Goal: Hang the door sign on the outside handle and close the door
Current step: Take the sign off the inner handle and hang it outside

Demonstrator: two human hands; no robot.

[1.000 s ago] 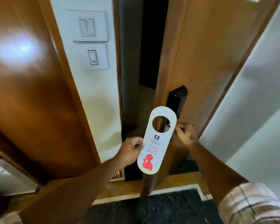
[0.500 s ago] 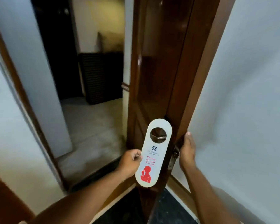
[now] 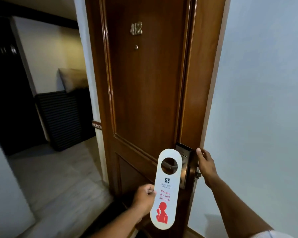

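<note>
A white door sign (image 3: 165, 194) with red "Please do not disturb" lettering and a round hole at its top is pinched at its left edge by my left hand (image 3: 144, 198). The sign hangs in front of the metal outside handle (image 3: 169, 166), which shows through the hole; whether they touch I cannot tell. The brown wooden door (image 3: 144, 93), numbered 412, stands open with its outer face toward me. My right hand (image 3: 205, 164) grips the door's free edge beside the lock plate (image 3: 185, 158).
A pale wall (image 3: 258, 109) rises right of the door's edge. To the left a light-floored corridor (image 3: 58, 169) leads past a dark slatted panel (image 3: 58, 117) and a dark doorway (image 3: 5, 83).
The door has swung further open and my view has moved round to its outer face. My right hand shifted from the inside handle to the door's edge. The sign stays in my left hand.
</note>
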